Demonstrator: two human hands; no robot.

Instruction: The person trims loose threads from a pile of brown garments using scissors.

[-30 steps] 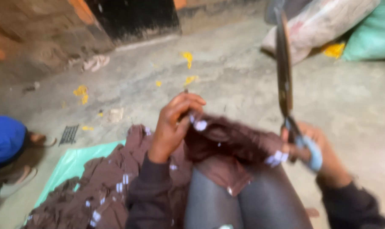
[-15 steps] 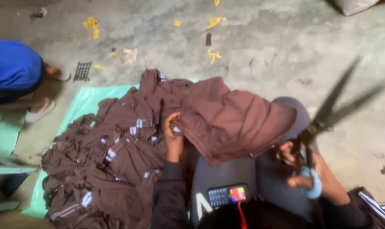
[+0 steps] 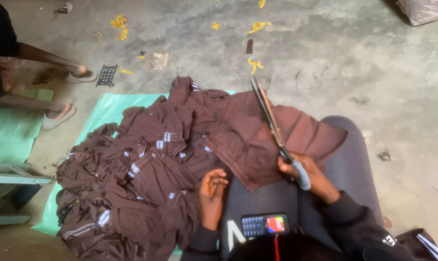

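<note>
My right hand (image 3: 310, 173) is wrapped around the pale handle of a pair of long scissors (image 3: 272, 126), fingers curled tight on the grip. The blades are shut together and point toward eleven o'clock, lying over the brown garment (image 3: 272, 137) spread across my lap. My left hand (image 3: 211, 191) rests at about seven o'clock from the scissors, fingers loosely curled and slightly spread, pinching nothing, fingertips just at the edge of the brown cloth where its stitched hem runs.

A small keypad phone (image 3: 263, 224) with a lit screen lies on my thigh at six o'clock, between my two forearms.

At nine o'clock from my left hand a big heap of brown garments (image 3: 132, 183) with small white tags is piled on a pale green plastic sheet (image 3: 105, 111) laid on the concrete floor (image 3: 354, 63). The heap touches the garment on my lap and crowds right up against my left arm.

At ten o'clock, beyond the sheet, another person's feet in pale sandals (image 3: 59, 116) stand on the floor, with a small black grid-shaped piece (image 3: 106, 75) just beside them. Yellow scraps (image 3: 120, 21) are scattered over the floor from eleven to twelve o'clock, well apart from my hands. A pale green bench edge (image 3: 11, 176) shows at nine o'clock, at the frame's border.
</note>
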